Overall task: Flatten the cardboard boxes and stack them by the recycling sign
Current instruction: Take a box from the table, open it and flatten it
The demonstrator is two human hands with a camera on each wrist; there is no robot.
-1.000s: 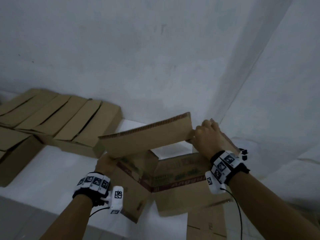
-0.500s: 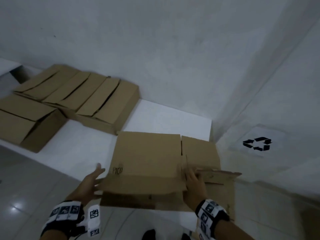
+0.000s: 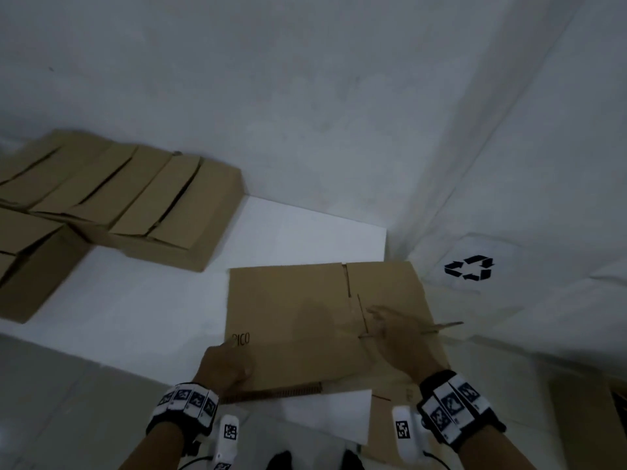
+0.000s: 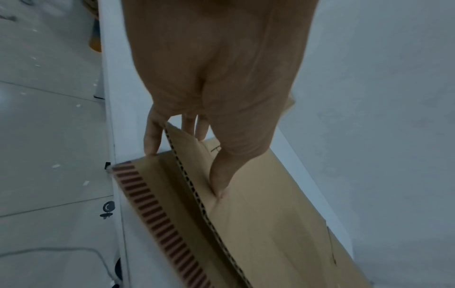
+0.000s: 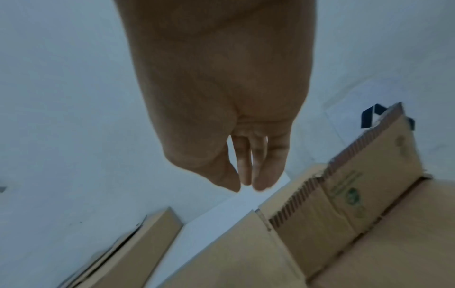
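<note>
A flattened brown cardboard box lies on the white platform, close to the black recycling sign on the right wall. My left hand holds its near-left corner. In the left wrist view the thumb lies on top of a flap and the fingers are behind its edge. My right hand is over the box's right part with fingers straight, holding nothing. A printed flap stands up slightly at the box's right edge.
A row of unflattened boxes sits along the back wall at left, with another box in front of them. Grey floor tiles lie below the platform's near edge. More cardboard is at the far right.
The box was held up half-open, then came down flat on the platform. My left hand has moved onto its near-left corner. My right hand has let go and straightened its fingers.
</note>
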